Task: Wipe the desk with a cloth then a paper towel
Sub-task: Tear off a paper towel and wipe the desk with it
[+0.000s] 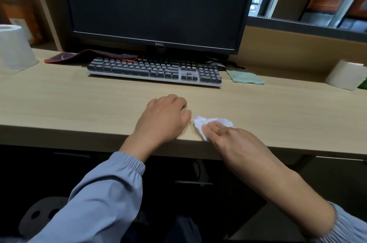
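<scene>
Our right hand (pixel 228 137) presses the crumpled paper towel (pixel 199 122) flat-fingered onto the counter (pixel 79 104); our left hand (pixel 164 116) rests beside it, loosely curled, empty.

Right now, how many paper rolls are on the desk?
2. The left roll stands left of the monitor; the right roll sits past the green cloth. Others may be hidden.

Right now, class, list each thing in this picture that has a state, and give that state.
Dell monitor: screen dark.
Paper towel: crumpled, pressed on the desk by the right hand.
Green cloth: lying flat beside the keyboard, untouched.
Left hand: resting on the desk, holding nothing.
Mouse pad: rumpled behind the keyboard.
Left paper roll: upright.
</scene>
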`<act>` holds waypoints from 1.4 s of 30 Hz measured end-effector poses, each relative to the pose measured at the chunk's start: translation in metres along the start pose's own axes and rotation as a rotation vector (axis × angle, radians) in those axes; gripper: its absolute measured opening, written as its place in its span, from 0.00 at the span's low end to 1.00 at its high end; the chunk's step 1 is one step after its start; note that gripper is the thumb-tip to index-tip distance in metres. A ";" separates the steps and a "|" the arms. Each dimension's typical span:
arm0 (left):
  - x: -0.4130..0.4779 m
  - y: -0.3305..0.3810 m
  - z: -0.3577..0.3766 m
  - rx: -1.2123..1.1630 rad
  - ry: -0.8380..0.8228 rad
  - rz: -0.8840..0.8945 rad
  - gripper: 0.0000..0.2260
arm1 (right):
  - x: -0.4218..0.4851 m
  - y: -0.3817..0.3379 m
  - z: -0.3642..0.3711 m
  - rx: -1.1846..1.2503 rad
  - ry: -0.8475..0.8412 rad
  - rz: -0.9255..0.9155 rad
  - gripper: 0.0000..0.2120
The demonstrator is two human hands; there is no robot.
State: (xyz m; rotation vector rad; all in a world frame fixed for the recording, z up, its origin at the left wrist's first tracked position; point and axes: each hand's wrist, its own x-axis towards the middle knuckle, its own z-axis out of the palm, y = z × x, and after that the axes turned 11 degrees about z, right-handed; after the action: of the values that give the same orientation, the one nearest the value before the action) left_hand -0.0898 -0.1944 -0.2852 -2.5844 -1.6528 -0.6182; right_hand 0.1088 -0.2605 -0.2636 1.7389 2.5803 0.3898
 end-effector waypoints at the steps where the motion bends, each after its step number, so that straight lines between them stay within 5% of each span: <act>1: 0.000 0.000 0.001 0.001 -0.001 0.002 0.18 | 0.003 0.001 -0.003 0.009 -0.002 -0.015 0.23; 9: 0.001 -0.004 0.004 0.005 0.017 0.010 0.19 | 0.065 0.013 -0.003 -0.058 0.041 -0.054 0.30; 21: 0.002 -0.005 0.002 -0.005 0.021 0.009 0.19 | 0.170 0.023 -0.006 -0.224 -0.028 0.078 0.15; 42: -0.001 -0.002 -0.002 -0.018 0.004 -0.009 0.19 | 0.145 0.081 0.003 -0.066 -0.041 0.162 0.18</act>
State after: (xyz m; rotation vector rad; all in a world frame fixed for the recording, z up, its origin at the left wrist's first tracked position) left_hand -0.0928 -0.1946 -0.2842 -2.5880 -1.6663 -0.6406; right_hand 0.1273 -0.0992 -0.2302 1.9185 2.3789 0.4313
